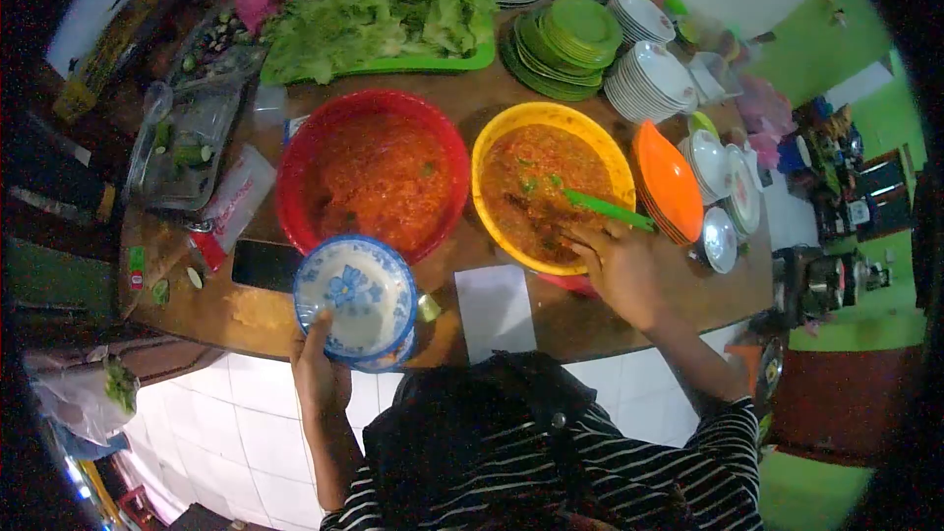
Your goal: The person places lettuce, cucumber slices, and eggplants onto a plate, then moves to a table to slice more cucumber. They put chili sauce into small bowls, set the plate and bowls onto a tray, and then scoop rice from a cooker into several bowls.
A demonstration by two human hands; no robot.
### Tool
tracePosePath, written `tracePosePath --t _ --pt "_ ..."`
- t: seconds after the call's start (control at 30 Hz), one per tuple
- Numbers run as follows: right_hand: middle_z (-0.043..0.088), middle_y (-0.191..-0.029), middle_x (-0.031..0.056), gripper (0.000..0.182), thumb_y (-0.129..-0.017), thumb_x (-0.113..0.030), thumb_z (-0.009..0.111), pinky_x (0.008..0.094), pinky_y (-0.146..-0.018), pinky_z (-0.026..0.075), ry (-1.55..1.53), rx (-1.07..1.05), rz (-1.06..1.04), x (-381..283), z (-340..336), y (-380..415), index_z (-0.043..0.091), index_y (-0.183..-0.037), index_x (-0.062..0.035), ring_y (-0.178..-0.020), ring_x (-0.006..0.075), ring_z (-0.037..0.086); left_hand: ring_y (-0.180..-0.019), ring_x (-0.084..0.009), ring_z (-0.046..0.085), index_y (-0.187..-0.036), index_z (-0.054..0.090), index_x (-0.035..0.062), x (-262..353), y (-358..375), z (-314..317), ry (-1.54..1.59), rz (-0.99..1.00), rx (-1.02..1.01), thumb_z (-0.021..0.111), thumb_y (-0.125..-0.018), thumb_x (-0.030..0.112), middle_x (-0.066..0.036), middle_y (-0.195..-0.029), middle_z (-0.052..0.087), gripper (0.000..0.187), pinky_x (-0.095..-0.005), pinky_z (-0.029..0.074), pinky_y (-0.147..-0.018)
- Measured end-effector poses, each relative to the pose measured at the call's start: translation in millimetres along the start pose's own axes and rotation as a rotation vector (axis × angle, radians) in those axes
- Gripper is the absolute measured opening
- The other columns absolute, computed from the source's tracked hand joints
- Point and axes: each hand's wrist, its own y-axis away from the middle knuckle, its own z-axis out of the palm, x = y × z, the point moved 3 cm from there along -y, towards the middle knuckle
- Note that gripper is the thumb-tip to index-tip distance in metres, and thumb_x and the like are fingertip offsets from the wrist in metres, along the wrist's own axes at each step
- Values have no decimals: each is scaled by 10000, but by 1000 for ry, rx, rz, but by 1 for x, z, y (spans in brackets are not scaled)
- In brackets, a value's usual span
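Observation:
My left hand grips a stack of small plates with blue rims, thumb on the top plate's flowered face, near the table's front edge. Right beside it is a red basin of orange-red sauce. My right hand reaches over the front right rim of a yellow basin of similar sauce. Its fingers are bent low over the sauce, by a green handle that leans on the rim; whether they hold anything is hidden.
A green tray of lettuce lies at the back. Green plates, white plates and orange dishes stand at the right. White paper, a dark phone and a clear tray are also on the table.

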Motion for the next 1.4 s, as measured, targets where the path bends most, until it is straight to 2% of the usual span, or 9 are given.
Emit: tracePosePath --t 0.4,0.5,0.73,0.87,0.9,1.0,1.13,1.2,1.4 --pt "641 -891 140 236 -809 -226 594 320 -755 466 -399 -135 395 23 3 0 636 -967 -56 -831 249 614 -991 -262 532 -1150 433 -43 -9 -4 28 -128 -96 -12 529 -841 167 -154 -1098 518 386 -355 447 -826" --pt "646 -884 131 251 -808 -235 600 305 -752 460 -543 -113 402 48 19 3 634 -967 -43 -824 218 611 -991 -260 531 -1189 420 14 -17 -12 42 -122 -52 -169 523 -843 199 -133 -1112 507 407 -375 480 -777" --pt "639 -889 136 250 -811 -220 600 300 -767 450 -624 -55 420 82 12 1 628 -966 -26 -819 187 598 -953 -233 542 -1177 410 11 -14 -23 86 -263 -79 -307 467 -854 182 -134 -1094 505 370 -360 499 -743" --pt "635 -898 135 250 -811 -213 598 307 -779 446 -666 -31 442 71 -19 -8 623 -970 -22 -824 204 596 -907 -249 550 -1121 443 15 -33 -41 110 -224 -182 -358 446 -843 155 -130 -1062 513 311 -383 494 -741" --pt "634 -900 137 250 -811 -212 598 311 -783 445 -709 -55 483 66 -26 -11 622 -972 -22 -827 211 596 -948 -287 544 -1098 436 -6 -43 -51 113 -212 -240 -328 436 -836 138 -154 -1063 510 299 -441 481 -794" --pt "627 -877 147 246 -812 -214 594 324 -748 459 -529 47 218 55 -39 -19 622 -980 -37 -806 239 597 -991 -321 529 -1105 411 -33 -50 -47 134 -121 -329 -401 421 -832 118 -192 -1092 495 311 -497 454 -843" --pt "609 -837 163 232 -805 -201 594 332 -694 468 -514 44 94 30 -38 -23 626 -981 -53 -781 253 592 -1024 -347 514 -1171 346 -51 -71 -55 143 74 -444 -657 360 -829 130 -225 -1131 479 387 -523 429 -876" --pt "594 -828 167 227 -801 -189 593 334 -670 468 -472 9 148 18 -37 -19 626 -984 -61 -764 270 586 -1021 -343 521 -1173 350 -47 -70 -51 142 52 -392 -605 361 -821 145 -219 -1146 481 402 -505 429 -884" --pt "492 -771 110 269 -748 -173 628 383 -613 430 -159 173 -104 -3 -39 -9 612 -1011 -120 -688 293 513 -1034 -334 517 -1165 363 -44 -68 -51 138 63 -414 -596 390 -808 147 -207 -1165 481 406 -496 418 -895"
